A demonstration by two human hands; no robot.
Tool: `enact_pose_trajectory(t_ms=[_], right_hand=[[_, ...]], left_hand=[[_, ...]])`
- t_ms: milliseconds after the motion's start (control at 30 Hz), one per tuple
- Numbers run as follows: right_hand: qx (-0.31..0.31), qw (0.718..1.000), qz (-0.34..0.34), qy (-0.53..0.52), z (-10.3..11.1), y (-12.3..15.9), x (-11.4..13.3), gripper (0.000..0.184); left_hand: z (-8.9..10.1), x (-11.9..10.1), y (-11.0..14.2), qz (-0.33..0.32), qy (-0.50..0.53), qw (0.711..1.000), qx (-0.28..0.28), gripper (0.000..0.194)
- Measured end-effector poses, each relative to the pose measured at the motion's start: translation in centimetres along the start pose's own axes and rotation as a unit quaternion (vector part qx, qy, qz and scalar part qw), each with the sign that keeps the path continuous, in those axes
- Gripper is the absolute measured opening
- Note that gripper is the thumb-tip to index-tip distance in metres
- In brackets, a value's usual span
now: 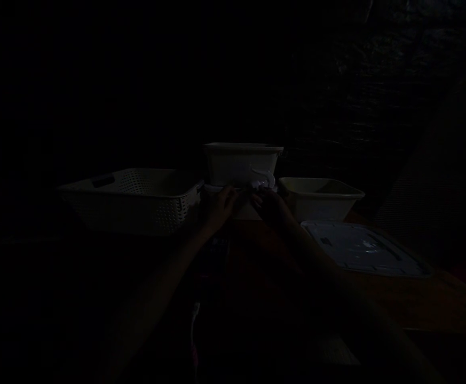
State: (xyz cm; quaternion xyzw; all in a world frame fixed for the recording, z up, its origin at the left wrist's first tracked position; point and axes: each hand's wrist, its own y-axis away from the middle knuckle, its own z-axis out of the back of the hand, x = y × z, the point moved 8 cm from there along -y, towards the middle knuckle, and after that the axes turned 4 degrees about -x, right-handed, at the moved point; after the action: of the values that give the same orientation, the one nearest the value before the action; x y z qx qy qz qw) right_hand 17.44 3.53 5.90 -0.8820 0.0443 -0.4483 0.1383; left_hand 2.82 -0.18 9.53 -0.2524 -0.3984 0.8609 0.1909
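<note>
The scene is very dark. My left hand and my right hand reach forward and meet at a low white box in the middle of the table. Both hands have their fingers curled over its near top edge. Between them a small pale thing catches the light; I cannot make out what it is. Behind the box stands a white tub with a curved white part on its front.
A white woven basket stands to the left. A white bin stands to the right, and a flat white lid lies in front of it on the wooden table. A white cable hangs near me.
</note>
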Motion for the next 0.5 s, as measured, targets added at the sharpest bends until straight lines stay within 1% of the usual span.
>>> enact_pose_trajectory(t_ms=[67, 133, 333, 500], right_hand=[[0.005, 1.000, 0.028, -0.007, -0.1, 0.0, 0.2, 0.020], [0.005, 0.999, 0.041, -0.011, -0.2, 0.0, 0.3, 0.024], [-0.032, 0.998, 0.048, 0.002, 0.3, 0.1, 0.5, 0.032], [-0.040, 0.996, 0.074, 0.022, 0.4, 0.3, 1.0, 0.035]], left_hand=[[0.0, 0.0, -0.1, -0.003, 0.003, 1.000, 0.000, 0.027], [0.0, -0.2, -0.1, -0.012, 0.008, 1.000, 0.008, 0.028], [-0.3, -0.7, 0.1, -0.027, 0.011, 0.999, 0.034, 0.029], [-0.6, -1.1, 0.2, -0.043, 0.024, 0.998, 0.050, 0.027]])
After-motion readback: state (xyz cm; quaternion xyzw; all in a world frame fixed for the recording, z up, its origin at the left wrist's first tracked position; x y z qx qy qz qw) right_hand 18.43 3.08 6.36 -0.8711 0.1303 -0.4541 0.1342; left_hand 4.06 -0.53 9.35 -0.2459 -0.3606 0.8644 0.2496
